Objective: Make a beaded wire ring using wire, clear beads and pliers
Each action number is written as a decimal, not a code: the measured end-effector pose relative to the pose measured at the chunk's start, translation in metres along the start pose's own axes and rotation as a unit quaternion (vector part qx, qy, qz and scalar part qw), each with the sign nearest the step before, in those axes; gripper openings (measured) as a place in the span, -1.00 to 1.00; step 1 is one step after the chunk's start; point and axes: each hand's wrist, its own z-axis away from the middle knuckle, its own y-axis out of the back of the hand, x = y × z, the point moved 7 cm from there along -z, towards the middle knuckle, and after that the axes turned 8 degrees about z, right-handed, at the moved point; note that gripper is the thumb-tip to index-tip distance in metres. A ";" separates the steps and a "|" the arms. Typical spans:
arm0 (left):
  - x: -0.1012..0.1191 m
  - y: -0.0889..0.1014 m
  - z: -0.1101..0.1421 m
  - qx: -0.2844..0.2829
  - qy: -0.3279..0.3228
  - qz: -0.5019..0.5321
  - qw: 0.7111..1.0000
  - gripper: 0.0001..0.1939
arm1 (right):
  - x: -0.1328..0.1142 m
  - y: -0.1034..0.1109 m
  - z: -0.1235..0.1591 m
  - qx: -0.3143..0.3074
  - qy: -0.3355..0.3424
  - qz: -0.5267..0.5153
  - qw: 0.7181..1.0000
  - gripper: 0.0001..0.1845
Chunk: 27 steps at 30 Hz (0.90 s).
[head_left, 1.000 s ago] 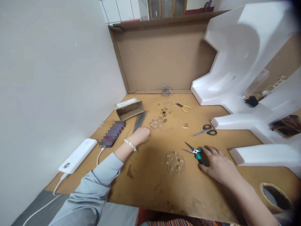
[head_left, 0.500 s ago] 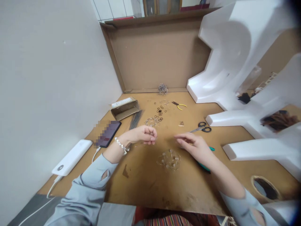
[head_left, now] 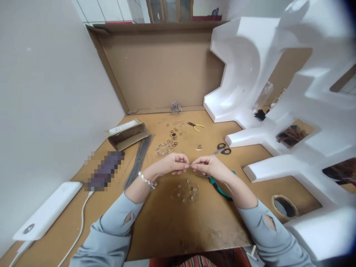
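Both left hand [head_left: 170, 164] and right hand [head_left: 211, 167] have fingers [head_left: 184, 166] pinched on some tiny bit [head_left: 190, 166] between them, too small to ID, probably light and droppable so grab its ends, near a likely springy beaded loop [head_left: 185, 191] on the surface [head_left: 169, 226].

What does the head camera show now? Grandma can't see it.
A person's left hand and right hand nearly touch over a brown table, seemingly pinching a tiny thing. Around them: a beaded wire loop, green-handled pliers, scissors and thin gray wires.
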 end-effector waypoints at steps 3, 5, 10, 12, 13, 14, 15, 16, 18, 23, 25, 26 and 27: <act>-0.004 0.005 -0.002 0.041 -0.017 0.002 0.999 -0.73 | 0.004 0.011 0.001 0.051 -0.012 -0.027 0.998 -0.64; -0.009 0.004 -0.004 0.037 -0.009 -0.017 0.999 -0.69 | 0.008 0.016 0.001 0.076 -0.025 -0.024 0.996 -0.66; -0.010 -0.004 -0.005 0.002 -0.003 -0.048 0.999 -0.64 | 0.011 0.016 0.001 0.082 -0.046 0.000 0.996 -0.70; -0.007 -0.007 -0.005 0.002 -0.016 -0.074 0.997 -0.67 | 0.010 0.014 0.001 0.073 -0.042 -0.003 0.996 -0.72; -0.006 -0.008 -0.005 0.005 -0.022 -0.091 0.996 -0.68 | 0.009 0.013 0.001 0.068 -0.039 -0.009 0.997 -0.72; -0.005 -0.009 -0.005 0.007 -0.026 -0.109 0.994 -0.68 | 0.009 0.012 0.001 0.059 -0.035 -0.017 0.997 -0.73; -0.004 -0.010 -0.004 0.006 -0.029 -0.126 0.992 -0.69 | 0.007 0.010 0.001 0.048 -0.030 -0.024 0.998 -0.72; -0.003 -0.012 -0.003 0.002 -0.031 -0.142 0.989 -0.69 | 0.006 0.008 0.001 0.034 -0.023 -0.029 0.999 -0.71; 0.000 -0.013 0.000 0.005 -0.039 -0.170 0.985 -0.70 | 0.004 0.005 0.003 0.007 -0.011 -0.027 1.000 -0.70; 0.010 -0.004 0.023 0.095 -0.073 -0.297 0.947 -0.78 | 0.014 0.010 0.013 0.024 -0.032 0.015 0.999 -0.69; 0.009 -0.007 0.033 0.104 -0.068 -0.383 0.915 -0.81 | 0.021 0.012 0.015 0.046 -0.038 0.013 0.998 -0.69; 0.007 -0.010 0.036 0.102 -0.063 -0.422 0.898 -0.82 | 0.024 0.011 0.015 0.051 -0.039 0.011 0.998 -0.69; 0.004 -0.014 0.038 0.096 -0.054 -0.456 0.883 -0.82 | 0.027 0.009 0.015 0.053 -0.041 0.011 0.998 -0.69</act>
